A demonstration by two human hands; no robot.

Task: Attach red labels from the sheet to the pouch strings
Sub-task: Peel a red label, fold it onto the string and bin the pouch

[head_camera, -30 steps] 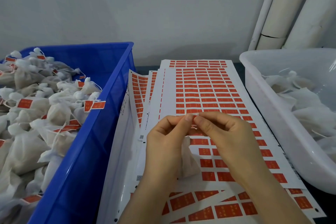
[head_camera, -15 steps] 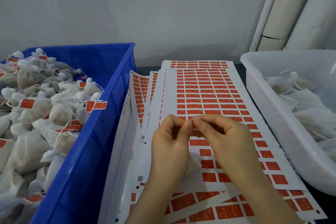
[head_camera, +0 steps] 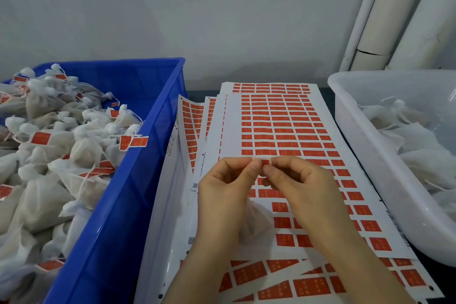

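Note:
Both hands meet above the label sheet [head_camera: 276,126], a white sheet printed with rows of red labels. My left hand [head_camera: 225,192] and my right hand [head_camera: 298,185] pinch one small red label [head_camera: 265,162] between their fingertips. A white mesh pouch [head_camera: 254,224] hangs below the fingers, mostly hidden behind both hands. The pouch string is not visible between the fingertips.
A blue crate [head_camera: 138,180] on the left holds several white pouches with red labels on their strings. A white plastic tub [head_camera: 365,145] on the right holds unlabelled pouches. More label sheets [head_camera: 283,281] lie fanned under the top one. White pipes [head_camera: 385,20] stand at the back right.
The hands have stayed pinched together over the sheet, shifting only slightly. The red label now shows between the fingertips, and the pouch has slipped further behind the hands.

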